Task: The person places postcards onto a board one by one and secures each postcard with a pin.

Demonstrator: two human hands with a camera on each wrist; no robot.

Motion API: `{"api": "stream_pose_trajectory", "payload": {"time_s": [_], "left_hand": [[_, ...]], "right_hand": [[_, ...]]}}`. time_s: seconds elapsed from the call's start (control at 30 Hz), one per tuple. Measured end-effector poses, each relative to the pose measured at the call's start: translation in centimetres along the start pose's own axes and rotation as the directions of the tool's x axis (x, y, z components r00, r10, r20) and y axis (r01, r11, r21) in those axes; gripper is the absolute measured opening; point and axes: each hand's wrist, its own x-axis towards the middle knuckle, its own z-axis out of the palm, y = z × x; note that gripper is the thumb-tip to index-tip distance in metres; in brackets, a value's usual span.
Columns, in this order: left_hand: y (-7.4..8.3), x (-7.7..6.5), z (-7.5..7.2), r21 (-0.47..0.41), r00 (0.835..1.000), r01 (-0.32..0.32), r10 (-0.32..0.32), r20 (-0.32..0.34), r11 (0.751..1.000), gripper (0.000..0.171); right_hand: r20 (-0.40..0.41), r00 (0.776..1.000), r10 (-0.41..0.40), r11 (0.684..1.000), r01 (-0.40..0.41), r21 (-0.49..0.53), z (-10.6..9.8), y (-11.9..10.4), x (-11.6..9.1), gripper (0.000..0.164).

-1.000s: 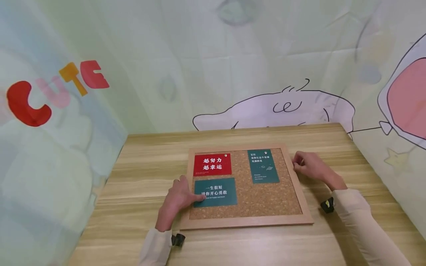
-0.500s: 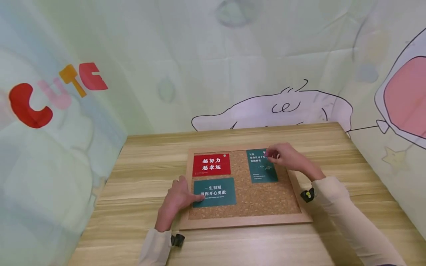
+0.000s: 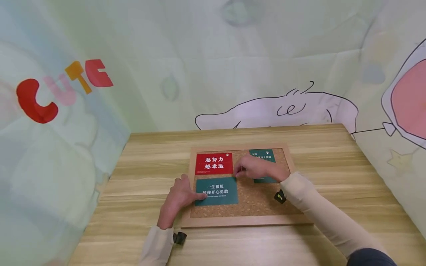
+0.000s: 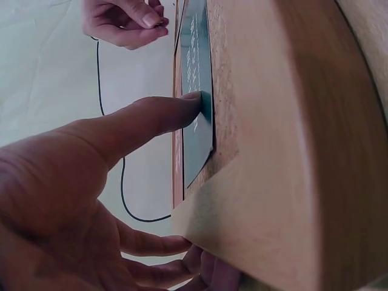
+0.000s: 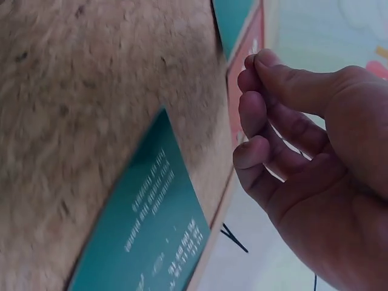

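A wood-framed cork board (image 3: 263, 205) lies on the table with three printed cards. My left hand (image 3: 181, 194) is at its left edge, with the straight thumb pressing the lower green card (image 3: 221, 198) and the other fingers against the frame's outer side. Above that card's upper right corner, my right hand (image 3: 251, 167) pinches a tiny pin between thumb and forefinger; the fingertips (image 5: 264, 59) mostly hide it. A red card (image 3: 213, 168) sits just above the lower green one. The tall green card (image 3: 261, 152) is partly behind my right hand.
Small round pins show at the upper right corners of the red card and the tall green card. The wooden table (image 3: 149, 159) extends around the board. A printed curtain (image 3: 149, 74) hangs behind and at both sides.
My right hand has moved left from beyond the frame's right side, across the tall green card, to the lower green card's upper corner. My left hand stays in place.
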Motion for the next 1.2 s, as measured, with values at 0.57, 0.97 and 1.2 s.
{"api": "stream_pose_trajectory", "payload": {"time_s": [0.57,0.97,1.2], "left_hand": [[0.0,0.1,0.0,0.0,1.0,-0.012,0.012,-0.002,1.0,0.091],[-0.1,0.3,0.1,-0.014,1.0,0.002,-0.001,0.017,1.0,0.094],[-0.2,0.3,0.0,-0.011,1.0,0.008,-0.008,0.018,1.0,0.094]], "right_hand": [[0.055,0.994,0.097,0.994,-0.094,-0.064,0.9,-0.9,1.3,0.013],[0.138,0.976,0.169,0.977,-0.148,-0.153,0.2,-2.0,2.3,0.015],[0.236,0.946,0.224,0.971,-0.196,-0.134,-0.5,-1.7,3.4,0.006]]}}
